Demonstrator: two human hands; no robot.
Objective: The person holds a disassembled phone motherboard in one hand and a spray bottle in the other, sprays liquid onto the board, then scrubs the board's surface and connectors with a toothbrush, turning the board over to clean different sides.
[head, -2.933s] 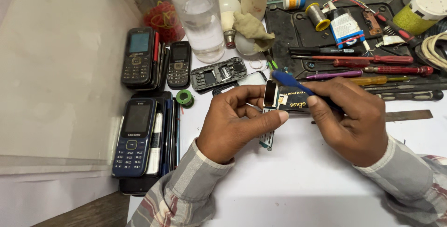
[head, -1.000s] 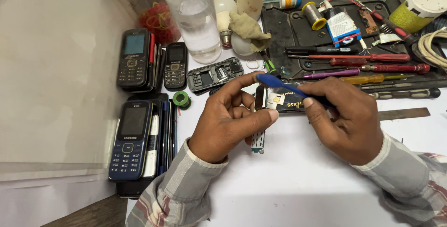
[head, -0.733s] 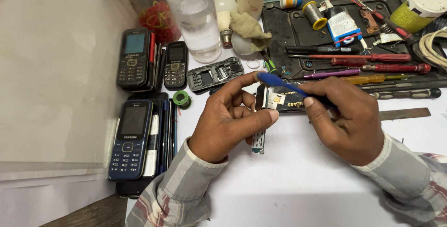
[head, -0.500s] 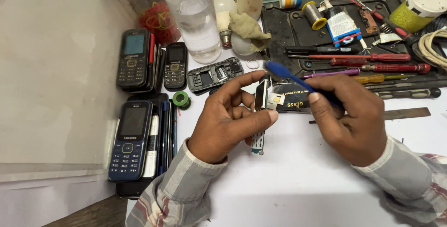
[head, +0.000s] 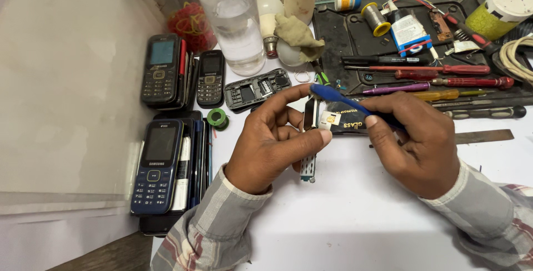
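The left hand [head: 272, 146] is clamped on a thin circuit board [head: 308, 137], held edge-up between thumb and fingers above the white table [head: 355, 215]. The right hand [head: 416, 140] is closed around a blue brush [head: 333, 96], its tip at the board's top edge. The board looks light, stiff and fragile; it is best held by its edges. Just behind lies a black packet [head: 347, 122]. A dark tool tray [head: 422, 54] and stacked phones [head: 166, 165] crowd both sides.

A: Bright, even light from overhead; the white surface [head: 355, 215] shows only soft shadows under the hands.

B: Sharp throughout, faint sheen on the clear bottle [head: 236, 24].
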